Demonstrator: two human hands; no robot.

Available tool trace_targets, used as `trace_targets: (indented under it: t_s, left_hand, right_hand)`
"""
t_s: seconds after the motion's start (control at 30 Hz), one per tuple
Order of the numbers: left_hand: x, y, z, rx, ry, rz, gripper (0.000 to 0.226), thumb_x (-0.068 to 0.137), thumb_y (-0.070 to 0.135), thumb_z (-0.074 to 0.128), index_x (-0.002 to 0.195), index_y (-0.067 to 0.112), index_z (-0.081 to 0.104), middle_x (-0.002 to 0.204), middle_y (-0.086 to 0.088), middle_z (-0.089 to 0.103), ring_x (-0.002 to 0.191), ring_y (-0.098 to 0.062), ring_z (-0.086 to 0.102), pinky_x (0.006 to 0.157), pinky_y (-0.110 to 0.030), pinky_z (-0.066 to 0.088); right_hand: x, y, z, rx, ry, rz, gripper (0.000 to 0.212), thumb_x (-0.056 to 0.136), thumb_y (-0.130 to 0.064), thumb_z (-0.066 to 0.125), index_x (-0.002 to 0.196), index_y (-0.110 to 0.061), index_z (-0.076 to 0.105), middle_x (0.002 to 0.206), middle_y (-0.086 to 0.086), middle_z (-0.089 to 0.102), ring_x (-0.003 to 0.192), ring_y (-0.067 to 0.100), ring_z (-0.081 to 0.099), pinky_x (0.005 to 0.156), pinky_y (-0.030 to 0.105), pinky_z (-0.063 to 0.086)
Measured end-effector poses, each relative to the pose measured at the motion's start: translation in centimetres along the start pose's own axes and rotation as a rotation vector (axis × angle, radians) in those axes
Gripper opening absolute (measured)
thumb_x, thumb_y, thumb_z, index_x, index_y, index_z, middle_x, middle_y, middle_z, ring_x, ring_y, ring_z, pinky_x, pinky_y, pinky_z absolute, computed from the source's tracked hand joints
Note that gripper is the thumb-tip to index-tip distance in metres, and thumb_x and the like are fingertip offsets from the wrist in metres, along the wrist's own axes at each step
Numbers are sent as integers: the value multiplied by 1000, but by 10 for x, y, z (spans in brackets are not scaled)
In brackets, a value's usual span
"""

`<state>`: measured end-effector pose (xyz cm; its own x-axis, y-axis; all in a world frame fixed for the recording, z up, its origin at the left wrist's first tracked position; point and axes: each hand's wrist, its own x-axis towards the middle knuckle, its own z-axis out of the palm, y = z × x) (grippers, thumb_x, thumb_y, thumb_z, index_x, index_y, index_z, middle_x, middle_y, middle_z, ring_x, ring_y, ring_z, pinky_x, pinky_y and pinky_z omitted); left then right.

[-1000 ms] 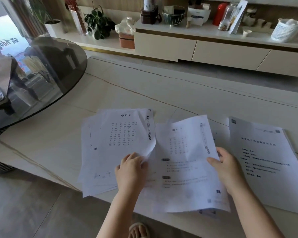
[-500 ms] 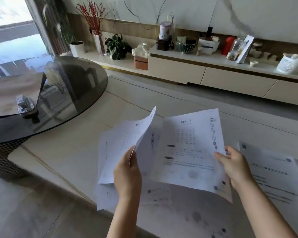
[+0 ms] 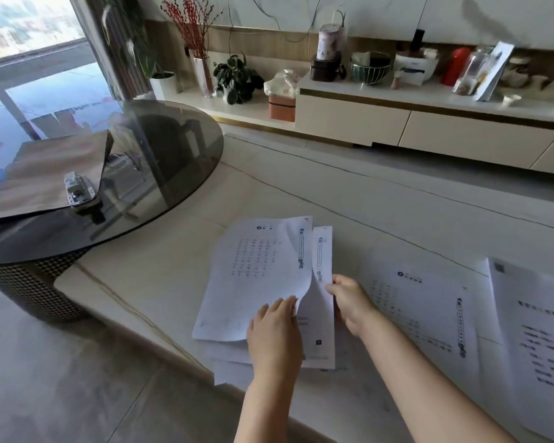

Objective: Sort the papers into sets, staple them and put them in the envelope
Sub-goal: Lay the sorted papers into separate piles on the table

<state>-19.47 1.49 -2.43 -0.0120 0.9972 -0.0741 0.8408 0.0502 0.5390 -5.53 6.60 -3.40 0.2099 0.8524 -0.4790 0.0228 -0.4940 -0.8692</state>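
While the top sheet (image 3: 256, 270) is lifted by the left hand (image 3: 274, 334), grip pinched on its corner, and the sheet beneath (image 3: 322, 302) is pinched by the right hand (image 3: 349, 302), the loose stack (image 3: 231, 362) overhanging the table (image 3: 141, 276) edge could be dragged off; sets could be mixed. The envelope (image 3: 45, 174) and stapler (image 3: 79, 190) are left on the glass table (image 3: 173, 148), well apart

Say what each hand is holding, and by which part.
Left hand lifts the top sheet by its lower right corner. Right hand pinches the right edge of the sheet beneath.
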Motion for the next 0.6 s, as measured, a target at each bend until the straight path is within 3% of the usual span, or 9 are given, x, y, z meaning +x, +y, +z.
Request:
trace_targets:
  t_s: [0.07, 0.1, 0.13, 0.2, 0.27, 0.33, 0.4, 0.6]
  left_hand:
    - [-2, 0, -2, 104, -87, -2, 29, 97, 18, 35, 112, 29, 57, 113, 11, 60, 113, -19, 48, 86, -32, 35]
    - [-3, 1, -2, 159, -130, -6, 27, 99, 26, 32, 108, 29, 57, 113, 10, 59, 114, -19, 47, 88, -33, 34]
    - [-3, 1, -1, 208, -170, -12, 31, 99, 37, 30, 106, 29, 59, 114, 11, 58, 116, -19, 45, 92, -35, 33]
    - [-4, 4, 3, 258, -241, -57, 49, 95, 58, 26, 106, 29, 64, 118, 11, 56, 121, -19, 41, 100, -42, 31]
    - [-4, 8, 4, 302, -271, -97, 59, 91, 67, 24, 111, 28, 65, 126, 7, 54, 128, -23, 37, 106, -48, 26]
    - [-5, 15, 6, 333, -264, -80, 50, 95, 58, 29, 126, 28, 55, 143, 1, 42, 140, -27, 24, 113, -52, 18]
    - [-10, 27, 11, 280, -260, 23, 46, 100, 41, 33, 144, 25, 35, 156, 0, 24, 147, -25, 8, 118, -49, 9]
    - [-39, 81, 44, 173, -345, 385, 50, 103, 26, 35, 150, 26, 21, 160, 2, 13, 148, -20, 1, 119, -39, -1]
  right_hand:
    - [4, 4, 3, -18, 2, 27, 22, 90, 9, 37, 89, 12, 59, 96, 26, 64, 103, 43, 60, 81, 36, 44]
    - [5, 5, 3, -24, 2, 34, 23, 88, 8, 36, 89, 12, 59, 89, 23, 60, 83, 37, 55, 76, 34, 40]
    - [6, 5, 2, -29, -16, 38, 25, 86, 7, 36, 89, 3, 60, 84, 18, 55, 84, 22, 41, 72, 32, 37]
    - [-2, 5, -8, -105, -81, 27, 26, 88, 4, 34, 94, 0, 59, 86, 16, 56, 79, 27, 51, 63, 30, 45]
    - [-14, 9, -28, -239, -83, 5, 31, 93, 1, 37, 115, -9, 55, 99, 15, 61, 83, 24, 57, 62, 25, 49]
    - [-25, 21, -59, -356, -10, -24, 40, 94, 0, 40, 132, -8, 48, 112, 12, 61, 90, 23, 60, 67, 26, 49]
    - [-40, 32, -89, -459, 72, -45, 40, 94, -4, 45, 134, -7, 49, 116, 7, 61, 101, 22, 60, 78, 32, 50]
    - [-78, 68, -154, -775, 246, -136, 38, 95, -11, 52, 133, -10, 53, 130, 5, 56, 118, 18, 54, 92, 21, 39]
